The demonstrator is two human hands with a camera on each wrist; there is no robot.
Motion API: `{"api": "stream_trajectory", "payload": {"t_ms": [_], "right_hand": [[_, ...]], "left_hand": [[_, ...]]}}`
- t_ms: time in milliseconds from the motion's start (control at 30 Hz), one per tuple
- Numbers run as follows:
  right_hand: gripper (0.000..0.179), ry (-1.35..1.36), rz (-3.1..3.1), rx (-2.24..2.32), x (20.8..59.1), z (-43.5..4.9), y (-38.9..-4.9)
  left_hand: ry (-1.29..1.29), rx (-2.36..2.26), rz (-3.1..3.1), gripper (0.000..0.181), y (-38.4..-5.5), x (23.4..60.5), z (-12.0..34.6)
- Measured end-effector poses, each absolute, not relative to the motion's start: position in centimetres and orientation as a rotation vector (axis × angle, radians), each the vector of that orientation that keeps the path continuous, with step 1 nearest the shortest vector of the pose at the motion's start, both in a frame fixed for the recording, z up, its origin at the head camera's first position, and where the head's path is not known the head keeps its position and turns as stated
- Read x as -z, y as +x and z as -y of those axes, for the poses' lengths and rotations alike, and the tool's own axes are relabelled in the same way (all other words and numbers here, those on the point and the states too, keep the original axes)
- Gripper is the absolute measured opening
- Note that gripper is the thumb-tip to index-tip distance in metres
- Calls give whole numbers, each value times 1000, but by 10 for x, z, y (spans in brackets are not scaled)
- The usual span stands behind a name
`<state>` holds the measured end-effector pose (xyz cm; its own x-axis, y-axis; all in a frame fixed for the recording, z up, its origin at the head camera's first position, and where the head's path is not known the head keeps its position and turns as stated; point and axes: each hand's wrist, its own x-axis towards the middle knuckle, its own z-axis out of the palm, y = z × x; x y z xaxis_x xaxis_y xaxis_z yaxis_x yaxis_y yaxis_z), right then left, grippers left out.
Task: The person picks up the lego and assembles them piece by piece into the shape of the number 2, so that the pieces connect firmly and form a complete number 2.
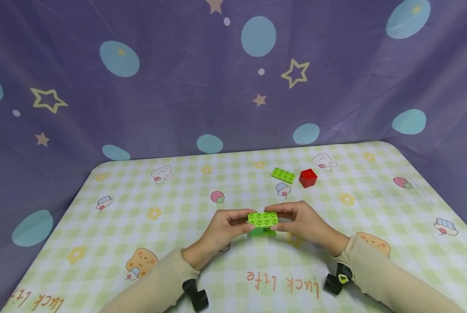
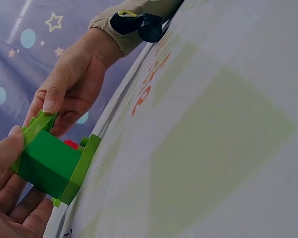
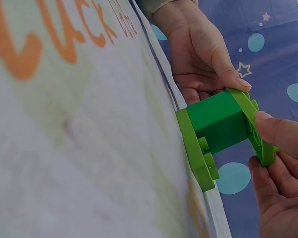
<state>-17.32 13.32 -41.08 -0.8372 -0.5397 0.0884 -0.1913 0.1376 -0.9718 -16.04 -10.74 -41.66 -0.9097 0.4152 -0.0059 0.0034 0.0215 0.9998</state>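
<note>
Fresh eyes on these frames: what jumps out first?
First, the green brick stack near the middle of the checked tablecloth, held between the left hand and right hand: a darker block between two lime plates. Next, the lone red brick farther back and to the right, beside a loose lime plate. Behind the table hangs a purple backdrop with stars and blue ovals.

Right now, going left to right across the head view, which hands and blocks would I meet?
Left hand → green block stack → loose lime plate → red block. The right hand is left out, since its width overlaps several of these.
</note>
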Motion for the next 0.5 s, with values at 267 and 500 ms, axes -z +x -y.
{"api": "stream_trajectory", "payload": {"t_ms": [267,500], "right_hand": [[43,-737,-2145,1753,411,-135,-174],[45,-756,-2131,1732,409,-136,-176]], "left_hand": [[463,-1946,-2006,38,-161,417,107],[457,-1950,-2002,39,-161,417,107]]}}
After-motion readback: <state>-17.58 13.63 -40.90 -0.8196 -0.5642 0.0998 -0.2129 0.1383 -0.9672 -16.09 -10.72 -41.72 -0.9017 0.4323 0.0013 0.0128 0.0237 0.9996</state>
